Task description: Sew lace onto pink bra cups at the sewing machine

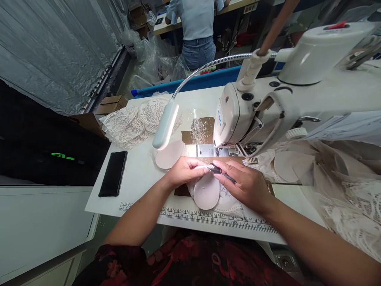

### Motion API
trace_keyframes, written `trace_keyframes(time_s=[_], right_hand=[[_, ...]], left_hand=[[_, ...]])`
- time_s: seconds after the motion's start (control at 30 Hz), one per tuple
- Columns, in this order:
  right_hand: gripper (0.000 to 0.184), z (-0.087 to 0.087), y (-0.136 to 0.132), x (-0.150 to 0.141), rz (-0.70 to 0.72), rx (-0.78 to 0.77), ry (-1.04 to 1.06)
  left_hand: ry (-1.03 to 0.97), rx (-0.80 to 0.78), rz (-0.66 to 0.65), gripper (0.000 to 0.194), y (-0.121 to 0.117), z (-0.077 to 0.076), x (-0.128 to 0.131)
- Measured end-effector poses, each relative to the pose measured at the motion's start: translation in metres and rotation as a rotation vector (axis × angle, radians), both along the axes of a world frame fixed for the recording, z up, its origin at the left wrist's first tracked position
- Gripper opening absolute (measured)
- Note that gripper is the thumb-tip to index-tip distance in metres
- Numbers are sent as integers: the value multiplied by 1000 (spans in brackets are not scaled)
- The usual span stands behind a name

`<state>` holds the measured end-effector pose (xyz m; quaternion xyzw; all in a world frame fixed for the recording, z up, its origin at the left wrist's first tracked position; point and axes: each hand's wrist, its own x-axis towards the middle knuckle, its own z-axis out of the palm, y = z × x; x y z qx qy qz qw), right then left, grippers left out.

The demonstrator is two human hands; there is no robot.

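In front of the sewing machine [235,115], my left hand [185,171] pinches the edge of a white lace piece [230,203] between thumb and fingers. My right hand [247,180] is closed around small dark thread snips [214,168], their tip close to my left fingertips. A pale rounded pad [206,193] lies on the lace below both hands. Another pale pad [169,155] rests beyond my left hand, under the lamp head. The exact spot where the snips meet the lace is too small to make out.
A lit gooseneck lamp [166,125] arches over the worktable. White lace pieces [127,125] are piled at the back left, near a black phone [113,174]. Sheer fabric with lace [348,190] covers the right side. A printed ruler [205,218] runs along the front edge. A person [198,28] is beyond the table.
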<state>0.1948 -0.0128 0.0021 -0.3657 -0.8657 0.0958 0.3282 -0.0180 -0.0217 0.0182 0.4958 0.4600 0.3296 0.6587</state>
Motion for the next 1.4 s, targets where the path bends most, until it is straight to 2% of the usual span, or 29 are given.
trace_keyframes(time_s=[0.43,1.4], right_hand=[[33,1,-2,0,-5,-42,17],[32,3,-2,-3,-17,-2,0]], left_hand=[[-2,-9,13,28,-2,2,1],[16,-1,16,29,-2,2,4]])
